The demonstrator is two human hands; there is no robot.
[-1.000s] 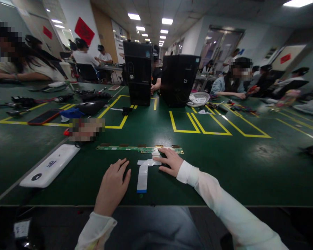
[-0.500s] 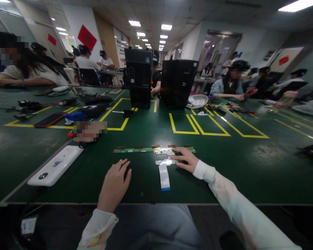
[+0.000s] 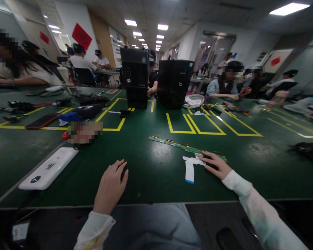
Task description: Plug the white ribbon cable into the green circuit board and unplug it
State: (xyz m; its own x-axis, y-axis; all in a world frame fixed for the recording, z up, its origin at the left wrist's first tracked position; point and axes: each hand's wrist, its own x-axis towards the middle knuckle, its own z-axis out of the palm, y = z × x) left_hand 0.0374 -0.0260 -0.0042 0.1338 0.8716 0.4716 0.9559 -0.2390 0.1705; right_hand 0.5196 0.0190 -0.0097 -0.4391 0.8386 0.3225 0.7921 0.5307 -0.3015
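Note:
A long, narrow green circuit board (image 3: 172,142) lies slanted on the dark green table, its right end nearer me. Joined to it is a white flat ribbon cable (image 3: 190,172), bent in an L with a blue tip pointing at me. My right hand (image 3: 217,166) rests over the board's right part, fingers stretched out and apart, fingertips touching the board and the cable's upper end. To the left, my left hand (image 3: 110,185) lies flat on the table, fingers extended, holding nothing. Part of the board is hidden under the right fingers.
A white power bank (image 3: 49,168) lies at the left. Two black computer towers (image 3: 134,78) stand at the back, with a white basket (image 3: 194,101) beside them. Yellow tape (image 3: 184,132) marks the table. An orange-edged phone (image 3: 41,121) and cables sit back left; people sit around.
The circuit board and its cable have slid right under my right hand, and the board has turned from level to slanted. My left hand stays about where it was. The view has shifted slightly.

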